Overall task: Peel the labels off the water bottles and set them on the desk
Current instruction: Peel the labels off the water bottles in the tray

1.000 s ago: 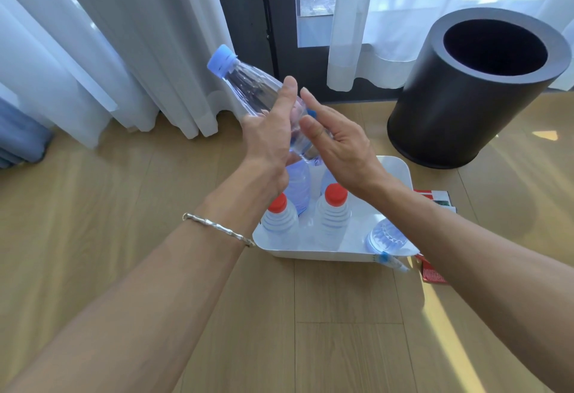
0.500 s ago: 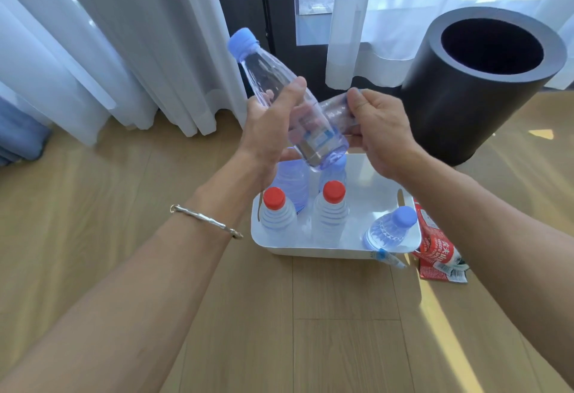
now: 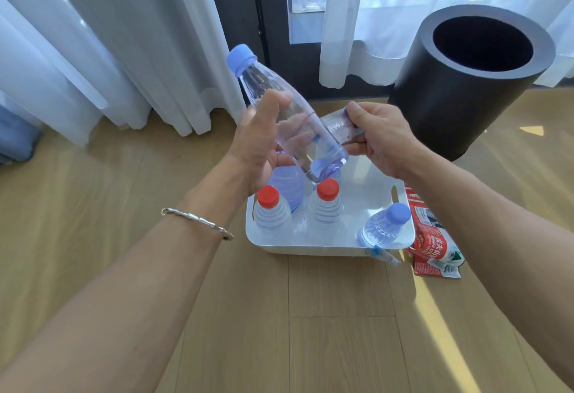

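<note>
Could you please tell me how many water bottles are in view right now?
5: one held tilted in the left hand, bottle; four in the white tray: two red-capped, one blue-capped, one behind. Others may be hidden.

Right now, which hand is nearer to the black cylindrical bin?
Right. The right hand pinches the clear label just beside the black bin. The left hand grips the tilted bottle on the far side from the bin.
</note>
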A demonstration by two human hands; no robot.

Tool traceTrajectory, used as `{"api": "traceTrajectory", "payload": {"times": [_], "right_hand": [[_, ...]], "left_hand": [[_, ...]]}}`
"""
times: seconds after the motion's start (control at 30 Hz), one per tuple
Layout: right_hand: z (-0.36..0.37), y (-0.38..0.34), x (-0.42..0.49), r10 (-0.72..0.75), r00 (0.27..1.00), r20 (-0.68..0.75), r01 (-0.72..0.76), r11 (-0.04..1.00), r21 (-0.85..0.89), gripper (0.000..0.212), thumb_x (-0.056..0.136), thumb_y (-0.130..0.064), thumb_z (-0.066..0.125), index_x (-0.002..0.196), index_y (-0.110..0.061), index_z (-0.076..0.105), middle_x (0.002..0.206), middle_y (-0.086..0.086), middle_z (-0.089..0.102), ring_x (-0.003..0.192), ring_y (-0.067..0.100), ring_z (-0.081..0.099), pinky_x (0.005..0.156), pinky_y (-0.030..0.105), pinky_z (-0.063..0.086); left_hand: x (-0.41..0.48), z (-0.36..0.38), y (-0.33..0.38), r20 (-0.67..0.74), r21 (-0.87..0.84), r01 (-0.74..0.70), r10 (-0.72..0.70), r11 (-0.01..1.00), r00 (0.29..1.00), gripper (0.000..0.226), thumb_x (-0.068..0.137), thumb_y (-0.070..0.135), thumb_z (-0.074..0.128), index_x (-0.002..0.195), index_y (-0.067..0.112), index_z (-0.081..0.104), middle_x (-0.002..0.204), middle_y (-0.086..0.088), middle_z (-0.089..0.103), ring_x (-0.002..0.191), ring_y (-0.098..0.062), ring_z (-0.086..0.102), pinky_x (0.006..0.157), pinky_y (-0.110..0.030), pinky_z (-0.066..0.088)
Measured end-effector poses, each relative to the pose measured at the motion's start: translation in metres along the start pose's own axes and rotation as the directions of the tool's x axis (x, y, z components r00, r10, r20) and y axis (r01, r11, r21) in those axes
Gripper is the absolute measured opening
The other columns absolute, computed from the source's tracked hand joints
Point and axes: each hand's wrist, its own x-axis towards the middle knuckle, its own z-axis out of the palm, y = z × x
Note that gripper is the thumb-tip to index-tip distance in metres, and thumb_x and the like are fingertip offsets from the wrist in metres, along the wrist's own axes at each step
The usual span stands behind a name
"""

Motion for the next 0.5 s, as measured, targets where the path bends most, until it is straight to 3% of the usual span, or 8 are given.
{"api": "traceTrajectory", "payload": {"times": [0.17, 0.27, 0.37, 0.5], "right_hand": [[-0.008, 0.0, 0.003, -0.009, 0.999, 0.049, 0.01, 1.0, -0.008, 0.024, 0.1, -0.025, 0.05, 0.089, -0.01, 0.065, 0.077, 0.007, 0.067, 0.06, 0.016, 0.07, 0.062, 0.034, 0.061], [-0.015, -0.006, 0.001, 0.025, 0.987, 0.156, -0.034, 0.998, 0.055, 0.024, 0.098, -0.028, 0.051, 0.09, -0.01, 0.065, 0.066, 0.003, 0.07, 0.057, 0.016, 0.07, 0.05, 0.024, 0.058], [-0.017, -0.006, -0.003, 0.148, 0.952, 0.269, -0.18, 0.979, 0.097, 0.026, 0.099, -0.031, 0.048, 0.096, -0.008, 0.062, 0.072, 0.008, 0.074, 0.06, 0.016, 0.073, 0.047, 0.02, 0.056], [-0.014, 0.0, 0.002, 0.181, 0.958, 0.223, -0.212, 0.969, 0.126, 0.022, 0.101, -0.022, 0.047, 0.095, -0.005, 0.06, 0.077, 0.011, 0.07, 0.058, 0.015, 0.071, 0.048, 0.02, 0.057]], "left_hand": [[0.003, -0.004, -0.004, 0.019, -0.075, -0.01, 0.011, 0.997, 1.0, 0.041, 0.073, 0.035, 0.054, 0.109, 0.017, 0.051, 0.091, -0.003, 0.064, 0.086, -0.018, 0.065, 0.074, -0.045, 0.056], [0.002, -0.005, -0.006, -0.008, -0.146, 0.027, -0.029, 0.989, 1.0, 0.029, 0.081, 0.036, 0.054, 0.1, 0.014, 0.051, 0.087, -0.005, 0.059, 0.081, -0.021, 0.061, 0.081, -0.045, 0.054], [0.002, -0.005, -0.006, -0.051, -0.189, 0.046, -0.056, 0.981, 0.997, 0.023, 0.092, 0.041, 0.054, 0.094, 0.018, 0.053, 0.086, -0.006, 0.059, 0.082, -0.02, 0.061, 0.08, -0.042, 0.056], [0.002, -0.01, -0.011, 0.009, -0.268, 0.06, -0.06, 0.962, 0.998, 0.015, 0.088, 0.029, 0.063, 0.092, 0.018, 0.053, 0.079, -0.006, 0.067, 0.08, -0.022, 0.067, 0.073, -0.042, 0.059]]}}
